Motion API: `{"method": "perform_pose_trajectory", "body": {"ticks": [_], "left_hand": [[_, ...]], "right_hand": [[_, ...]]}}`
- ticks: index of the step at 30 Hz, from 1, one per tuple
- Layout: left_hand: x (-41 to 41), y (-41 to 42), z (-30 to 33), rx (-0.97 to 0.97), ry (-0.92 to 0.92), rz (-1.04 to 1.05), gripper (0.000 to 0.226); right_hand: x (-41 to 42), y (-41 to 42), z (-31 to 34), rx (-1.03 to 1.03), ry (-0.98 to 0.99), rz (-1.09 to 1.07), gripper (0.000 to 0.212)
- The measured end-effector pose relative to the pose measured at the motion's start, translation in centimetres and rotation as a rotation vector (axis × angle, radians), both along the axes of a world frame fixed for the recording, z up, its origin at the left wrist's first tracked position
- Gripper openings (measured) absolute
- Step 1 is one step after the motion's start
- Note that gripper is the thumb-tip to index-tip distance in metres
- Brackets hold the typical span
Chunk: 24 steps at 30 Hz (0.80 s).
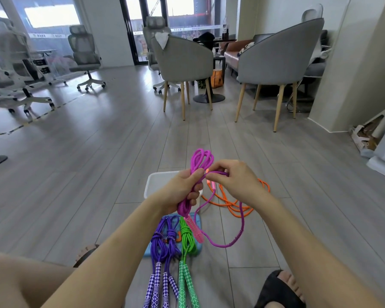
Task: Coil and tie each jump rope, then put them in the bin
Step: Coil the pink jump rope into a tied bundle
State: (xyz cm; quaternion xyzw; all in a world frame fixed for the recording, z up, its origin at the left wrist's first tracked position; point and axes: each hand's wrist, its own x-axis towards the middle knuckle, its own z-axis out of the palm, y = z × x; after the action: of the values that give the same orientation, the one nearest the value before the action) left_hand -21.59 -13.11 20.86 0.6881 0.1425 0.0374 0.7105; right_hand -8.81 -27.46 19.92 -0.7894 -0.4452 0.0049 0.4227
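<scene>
While left hand [182,187] grips magenta rope [201,160], floor [98,163] seems open.

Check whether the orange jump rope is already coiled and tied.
No, the orange jump rope lies loose and spread on the floor beside the white bin.

Scene evenly and brightly lit by daylight admitted through the far windows [51,17], which are overexposed. Soft shadows cast under the chairs [182,61]. Strong wide-angle bending noted toward frame edges. Slight softness observed at distance; foreground rendered sharp.
</scene>
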Motion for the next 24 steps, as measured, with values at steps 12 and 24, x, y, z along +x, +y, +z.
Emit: {"method": "perform_pose_trajectory", "body": {"ticks": [12,24], "left_hand": [[0.0,1.7,0.0,-0.135,-0.102,0.071,0.023],[1.0,-1.4,-3.1,-0.036,-0.114,0.283,0.016]], "right_hand": [[3.3,-2.3,-2.1,0.221,0.242,-0.422,0.03],[-2.9,2.7,-2.3,0.374,0.521,-0.221,0.02]]}}
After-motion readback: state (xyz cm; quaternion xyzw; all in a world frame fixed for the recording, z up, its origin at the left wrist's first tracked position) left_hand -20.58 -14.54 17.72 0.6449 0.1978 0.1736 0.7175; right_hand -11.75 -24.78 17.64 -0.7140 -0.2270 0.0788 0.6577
